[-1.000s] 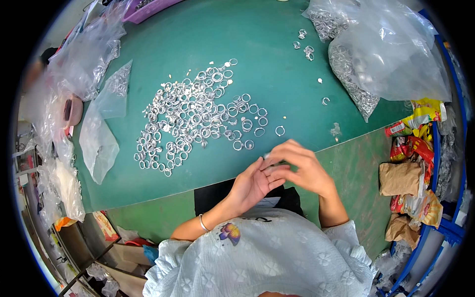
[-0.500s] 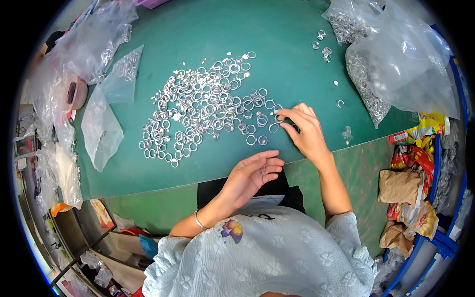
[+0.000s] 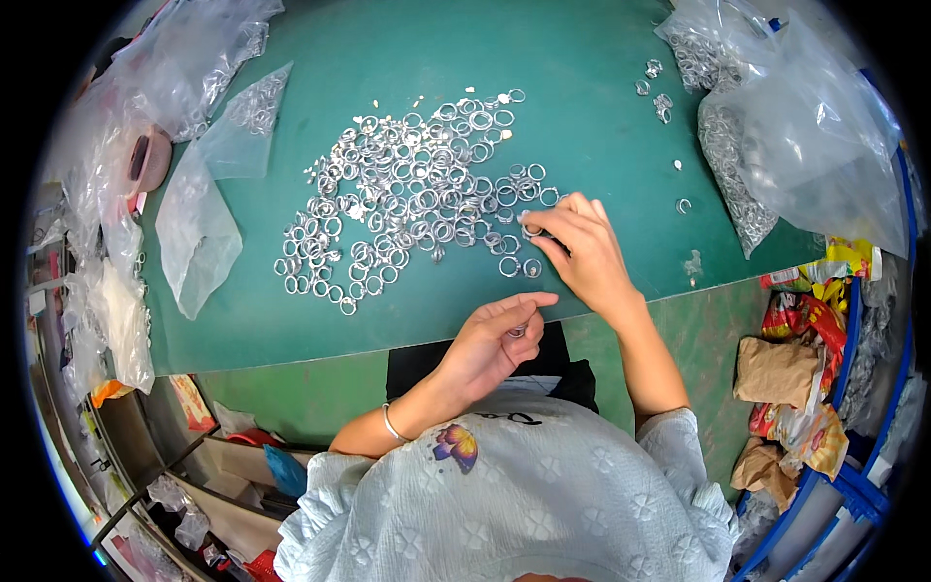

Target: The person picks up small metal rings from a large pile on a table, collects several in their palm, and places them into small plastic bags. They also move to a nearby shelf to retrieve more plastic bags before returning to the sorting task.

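Note:
A spread pile of silver-coloured rings [image 3: 417, 189] lies on the green tabletop, with small pale bits among them. At the pile's right edge, the thumb and forefinger of my right hand [image 3: 585, 254] are closed on a ring [image 3: 529, 229]. Nearer to me, by the table's front edge, my left hand [image 3: 492, 346] is turned palm inward with its fingers curled. A ring [image 3: 518, 331] shows within those fingers; whether more are behind it I cannot tell. Two loose rings [image 3: 531, 268] lie just beyond my left fingertips.
Clear bags of rings [image 3: 734, 165] stand at the right, with a few loose rings [image 3: 662, 107] beside them. A flat plastic bag [image 3: 199, 228] and other bags line the left. Wrapped packets [image 3: 776, 369] fill a blue rack past the table's right corner.
My right hand has moved left, further into the pile's edge. My left fingers have curled more tightly around the ring. The whole view has shifted slightly.

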`<control>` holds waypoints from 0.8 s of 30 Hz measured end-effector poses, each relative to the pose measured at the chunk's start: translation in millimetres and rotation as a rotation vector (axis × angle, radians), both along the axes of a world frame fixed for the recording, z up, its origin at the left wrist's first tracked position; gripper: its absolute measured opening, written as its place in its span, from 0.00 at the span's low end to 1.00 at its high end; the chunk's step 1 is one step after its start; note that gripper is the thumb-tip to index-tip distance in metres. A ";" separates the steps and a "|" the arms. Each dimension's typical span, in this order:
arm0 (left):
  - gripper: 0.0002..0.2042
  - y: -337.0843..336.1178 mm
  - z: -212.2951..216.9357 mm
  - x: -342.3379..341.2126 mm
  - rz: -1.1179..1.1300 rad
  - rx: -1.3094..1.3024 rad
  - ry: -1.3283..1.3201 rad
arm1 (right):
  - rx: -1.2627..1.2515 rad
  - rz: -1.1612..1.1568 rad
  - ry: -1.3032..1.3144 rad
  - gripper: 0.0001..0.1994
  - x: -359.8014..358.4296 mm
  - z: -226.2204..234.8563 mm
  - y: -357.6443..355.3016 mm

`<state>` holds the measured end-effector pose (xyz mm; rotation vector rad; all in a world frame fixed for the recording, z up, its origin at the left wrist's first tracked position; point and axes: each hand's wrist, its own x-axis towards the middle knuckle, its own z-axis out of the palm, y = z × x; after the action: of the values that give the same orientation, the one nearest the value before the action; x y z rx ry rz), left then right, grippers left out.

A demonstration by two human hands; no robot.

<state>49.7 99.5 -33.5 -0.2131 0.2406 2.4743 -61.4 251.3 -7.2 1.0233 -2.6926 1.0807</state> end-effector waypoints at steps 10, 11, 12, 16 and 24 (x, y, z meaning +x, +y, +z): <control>0.17 1.9 49.3 -10.9 0.267 -0.344 -0.375 | -0.290 0.211 -0.408 0.17 19.4 22.2 -2.4; 0.16 -1.3 39.8 -7.2 0.234 -0.290 -0.290 | -0.309 0.152 -0.368 0.16 15.8 20.4 -6.4; 0.16 -7.5 22.0 1.4 0.214 -0.240 -0.206 | -0.332 0.107 -0.330 0.16 10.8 17.9 -12.1; 0.14 -16.8 11.7 9.0 0.146 -0.134 -0.126 | -0.128 0.269 -0.072 0.21 3.4 9.2 -40.9; 0.13 -31.1 28.8 17.1 0.248 -0.436 -0.210 | 0.126 0.012 0.178 0.19 -1.9 -0.7 -7.6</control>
<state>66.8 68.5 -4.7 -0.7196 0.6993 2.5864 -63.3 243.7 -7.9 1.0986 -2.6416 0.7887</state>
